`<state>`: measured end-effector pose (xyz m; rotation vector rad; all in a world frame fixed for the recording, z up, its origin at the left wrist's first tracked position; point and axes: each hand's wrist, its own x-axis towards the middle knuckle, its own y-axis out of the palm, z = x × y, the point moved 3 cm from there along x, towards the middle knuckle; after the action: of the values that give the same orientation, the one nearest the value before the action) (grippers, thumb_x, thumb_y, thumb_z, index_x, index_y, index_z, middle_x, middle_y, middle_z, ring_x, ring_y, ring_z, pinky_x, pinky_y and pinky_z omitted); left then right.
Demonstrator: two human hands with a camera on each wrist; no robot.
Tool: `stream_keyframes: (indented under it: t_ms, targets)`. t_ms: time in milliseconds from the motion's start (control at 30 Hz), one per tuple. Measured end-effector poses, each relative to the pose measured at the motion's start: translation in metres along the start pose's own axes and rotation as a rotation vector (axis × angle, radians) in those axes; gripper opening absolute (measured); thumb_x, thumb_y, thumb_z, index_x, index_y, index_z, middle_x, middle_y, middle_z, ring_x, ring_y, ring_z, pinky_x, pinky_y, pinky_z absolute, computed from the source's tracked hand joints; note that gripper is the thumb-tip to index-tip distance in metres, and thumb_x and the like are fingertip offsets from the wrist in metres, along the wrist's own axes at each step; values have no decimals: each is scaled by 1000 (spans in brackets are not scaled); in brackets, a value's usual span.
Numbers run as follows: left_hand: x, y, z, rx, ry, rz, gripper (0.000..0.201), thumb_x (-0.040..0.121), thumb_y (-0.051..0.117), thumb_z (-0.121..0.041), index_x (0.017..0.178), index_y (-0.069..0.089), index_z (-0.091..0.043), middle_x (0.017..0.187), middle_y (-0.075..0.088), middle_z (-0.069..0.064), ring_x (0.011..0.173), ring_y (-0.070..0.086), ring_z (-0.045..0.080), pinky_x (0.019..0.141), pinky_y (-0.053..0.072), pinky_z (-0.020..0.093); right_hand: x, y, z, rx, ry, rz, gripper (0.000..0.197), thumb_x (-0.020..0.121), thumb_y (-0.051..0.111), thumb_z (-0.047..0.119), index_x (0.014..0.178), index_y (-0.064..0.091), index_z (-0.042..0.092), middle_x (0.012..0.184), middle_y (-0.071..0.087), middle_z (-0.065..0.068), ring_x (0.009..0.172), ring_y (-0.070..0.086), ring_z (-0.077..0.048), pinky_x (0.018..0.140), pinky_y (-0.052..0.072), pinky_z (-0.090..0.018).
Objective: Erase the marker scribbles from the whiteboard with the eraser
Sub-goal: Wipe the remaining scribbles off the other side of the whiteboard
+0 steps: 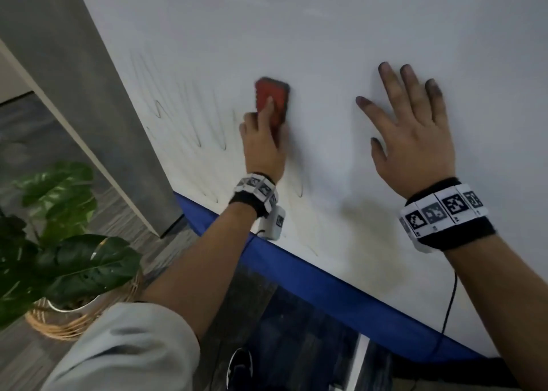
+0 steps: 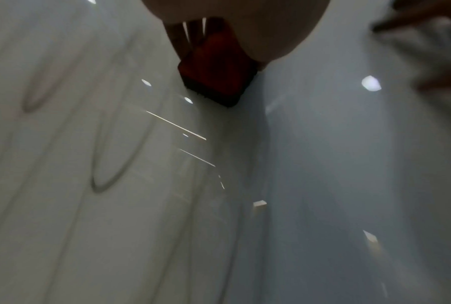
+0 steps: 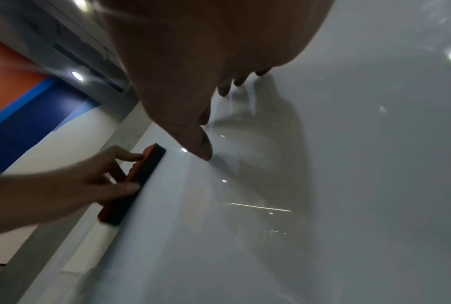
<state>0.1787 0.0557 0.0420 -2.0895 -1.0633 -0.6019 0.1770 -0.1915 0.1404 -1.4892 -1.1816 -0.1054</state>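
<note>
My left hand grips a red eraser with a black felt face and presses it flat against the whiteboard. Looping black marker scribbles run to the left of the eraser and below the hand. In the left wrist view the eraser sits on the board with scribble loops to its left. My right hand lies flat on the board to the right, fingers spread and fingertips stained dark. The right wrist view shows my left hand on the eraser edge-on.
A blue strip runs along the whiteboard's lower edge. A grey pillar borders the board on the left. A leafy plant in a woven basket stands on the floor at lower left. A black cable hangs from my right wrist.
</note>
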Motion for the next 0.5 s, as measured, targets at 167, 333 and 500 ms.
stream_keyframes:
  t_ms: [167,333,500]
  targets:
    - [40,-6,-3,-238,-481,-250,58,101,58,-27,153,36,-13,130,49,14,116,51,33,99,36,28,-9,4,2,34,22,24,67,88,66,15,151,44,20,171,8,-11,158,9,-36,127,4,-55]
    - [-94,47,-64,-231,-250,33,61,97,64,-25,151,39,-10,122,49,14,109,48,31,97,36,28,-34,12,-9,8,10,72,73,89,67,14,155,38,21,172,5,-11,158,7,-35,126,2,-54]
    - [-110,53,-82,-138,70,118,52,95,67,-23,143,50,-13,112,52,12,96,48,28,87,49,42,-52,16,-18,-2,21,89,73,95,63,18,159,30,22,172,4,-9,158,5,-34,125,-3,-53]
